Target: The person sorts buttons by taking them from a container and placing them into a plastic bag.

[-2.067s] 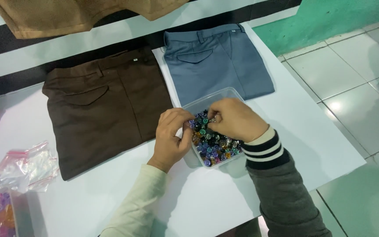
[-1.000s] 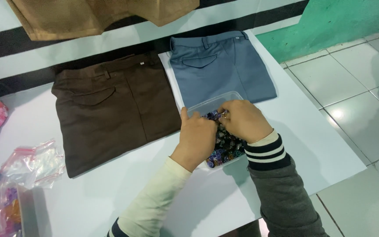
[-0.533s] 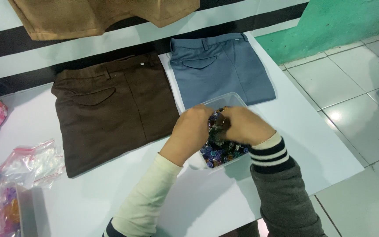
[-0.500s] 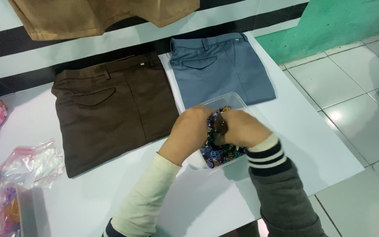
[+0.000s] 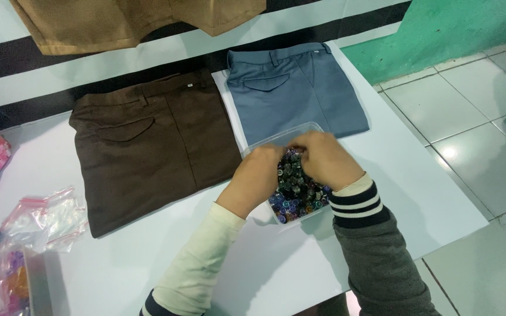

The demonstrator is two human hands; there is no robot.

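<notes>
Buttons (image 5: 295,190): small, hard, slick and light, heaped in a clear tub (image 5: 276,138) on the white table (image 5: 265,263); best pinched singly.
Left hand (image 5: 257,178): fingers curled into the heap.
Right hand (image 5: 323,158): fingertips pinched among buttons.
Bags: clear zip bag (image 5: 45,219), red strip, far left.
Labels: small pale tags on the brown trousers (image 5: 147,146) and the blue trousers (image 5: 291,88).

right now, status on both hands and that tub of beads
Left hand and right hand both in the clear tub, fingers among the small beads. Grip unclear. Tub sits by the blue trousers; nothing blocking.

head cam | above, facing down | close over white table (image 5: 276,263)
</notes>
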